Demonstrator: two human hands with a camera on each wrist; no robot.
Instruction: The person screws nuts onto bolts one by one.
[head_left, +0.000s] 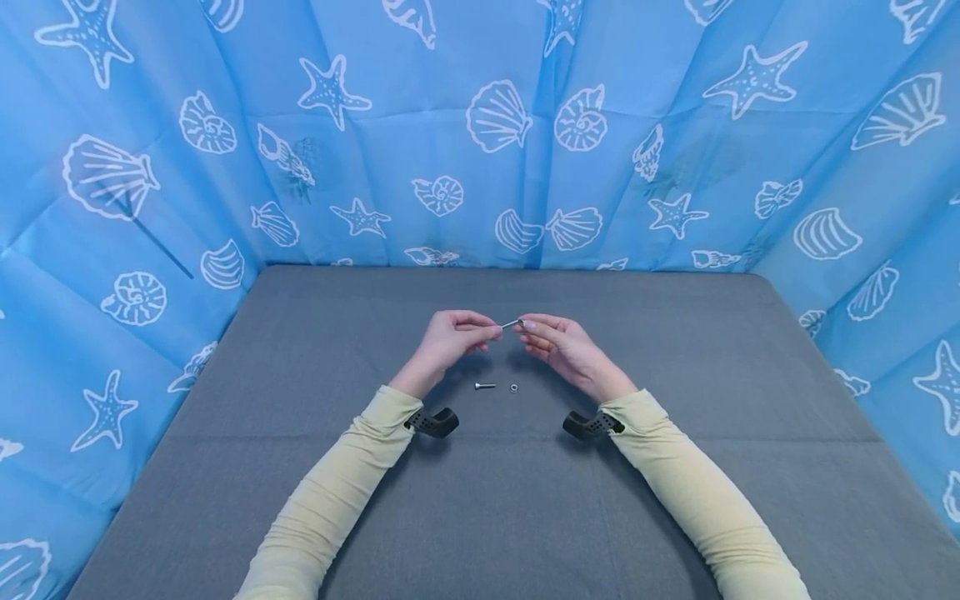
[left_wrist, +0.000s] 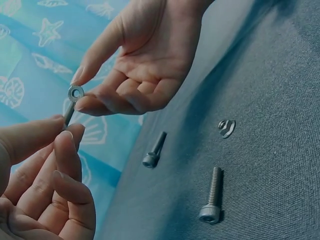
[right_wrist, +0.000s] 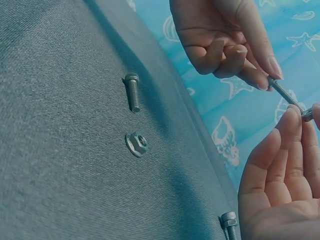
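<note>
Above the grey table, my left hand (head_left: 453, 337) pinches a metal bolt (right_wrist: 285, 92) near its head between thumb and fingertips. The bolt's threaded end points toward my right hand (head_left: 558, 342). Between thumb and index finger, that hand pinches a small flanged nut (left_wrist: 76, 93) right at the bolt's tip. Below the hands, a socket-head bolt (head_left: 486, 386) lies on the table with another flanged nut (head_left: 513, 387) to its right. A further bolt (left_wrist: 154, 151) lies farther off on the table, hidden behind the hands in the head view.
The grey cloth-covered table (head_left: 480, 517) spreads out under both arms. A blue curtain (head_left: 420, 150) with white shells and starfish hangs along its back and sides. Black wrist mounts (head_left: 437, 422) jut inward from both sleeves, above the tabletop.
</note>
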